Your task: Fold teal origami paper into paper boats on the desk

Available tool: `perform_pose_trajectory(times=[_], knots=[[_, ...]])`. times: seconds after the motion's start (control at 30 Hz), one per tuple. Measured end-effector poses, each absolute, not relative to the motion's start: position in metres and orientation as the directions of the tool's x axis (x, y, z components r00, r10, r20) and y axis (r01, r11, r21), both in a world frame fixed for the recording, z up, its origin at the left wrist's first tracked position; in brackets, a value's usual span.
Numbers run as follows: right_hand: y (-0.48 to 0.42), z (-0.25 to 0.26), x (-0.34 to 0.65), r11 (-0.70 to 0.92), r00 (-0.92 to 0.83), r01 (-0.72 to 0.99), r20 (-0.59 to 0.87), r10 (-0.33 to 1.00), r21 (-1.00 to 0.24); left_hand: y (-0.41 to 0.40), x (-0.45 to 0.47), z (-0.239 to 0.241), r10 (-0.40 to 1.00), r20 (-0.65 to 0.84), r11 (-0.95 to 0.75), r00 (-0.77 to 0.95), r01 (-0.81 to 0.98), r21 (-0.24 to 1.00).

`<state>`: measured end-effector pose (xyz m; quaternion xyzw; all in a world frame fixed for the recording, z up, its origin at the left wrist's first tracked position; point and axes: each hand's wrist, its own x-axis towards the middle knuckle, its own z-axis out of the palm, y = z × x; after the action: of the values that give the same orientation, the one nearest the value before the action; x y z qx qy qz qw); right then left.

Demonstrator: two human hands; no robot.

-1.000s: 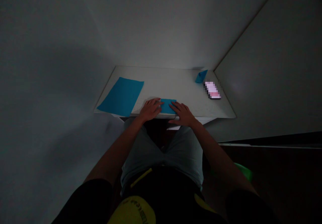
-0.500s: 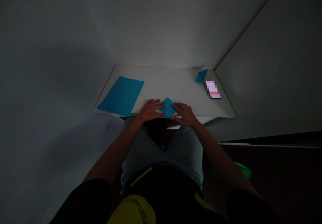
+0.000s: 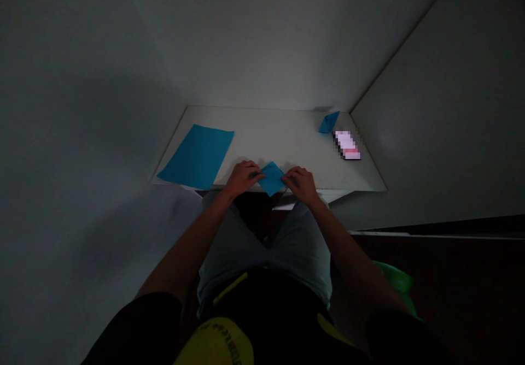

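A small diamond of folded blue paper (image 3: 271,178) is at the table's front edge, its near corner reaching past the edge. My left hand (image 3: 243,178) pinches its left corner between thumb and fingers. At the opposite corner, my right hand (image 3: 302,183) grips the paper the same way. The finer creases are too dark to make out. To the left of my left hand lies a large flat blue sheet (image 3: 199,157). A folded blue paper boat (image 3: 328,123) stands at the back right of the table.
The narrow white table (image 3: 266,130) meets a wall at the back and a panel on the right. A phone (image 3: 346,145), blurred into blocks, lies near the right end. Something green (image 3: 396,278) is low on the right, partly behind my arm.
Both hands have gone from fingers spread over the diamond to pinching its side corners. The folded paper has shifted slightly toward me.
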<state>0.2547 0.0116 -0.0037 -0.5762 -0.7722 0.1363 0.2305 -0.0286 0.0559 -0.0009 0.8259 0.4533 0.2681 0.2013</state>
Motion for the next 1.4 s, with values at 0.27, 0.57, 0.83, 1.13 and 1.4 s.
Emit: perform_pose_trajectory(times=[0.27,0.57,0.83,1.13,1.4], knots=[[0.021,-0.004,0.242,0.196,-0.115,0.88,0.205,0.972,-0.433,0.053,-0.027,-0.001,0.893,0.244,-0.442,0.379,0.635,0.634],[0.025,-0.003,0.227,0.092,-0.028,0.91,0.163,0.986,-0.405,0.053,-0.021,0.002,0.911,0.237,-0.405,0.337,0.63,0.663],[0.019,0.003,0.215,0.246,-0.159,0.908,0.263,0.951,-0.338,0.052,-0.017,0.0,0.915,0.25,-0.403,0.316,0.725,0.559],[-0.001,-0.016,0.214,0.579,-0.524,0.785,0.26,0.811,-0.221,0.047,-0.016,0.004,0.899,0.24,-0.437,0.366,0.794,0.423],[-0.002,-0.016,0.244,0.643,-0.594,0.739,0.256,0.763,-0.202,0.034,-0.043,0.0,0.736,0.176,-0.673,0.653,0.679,0.293]])
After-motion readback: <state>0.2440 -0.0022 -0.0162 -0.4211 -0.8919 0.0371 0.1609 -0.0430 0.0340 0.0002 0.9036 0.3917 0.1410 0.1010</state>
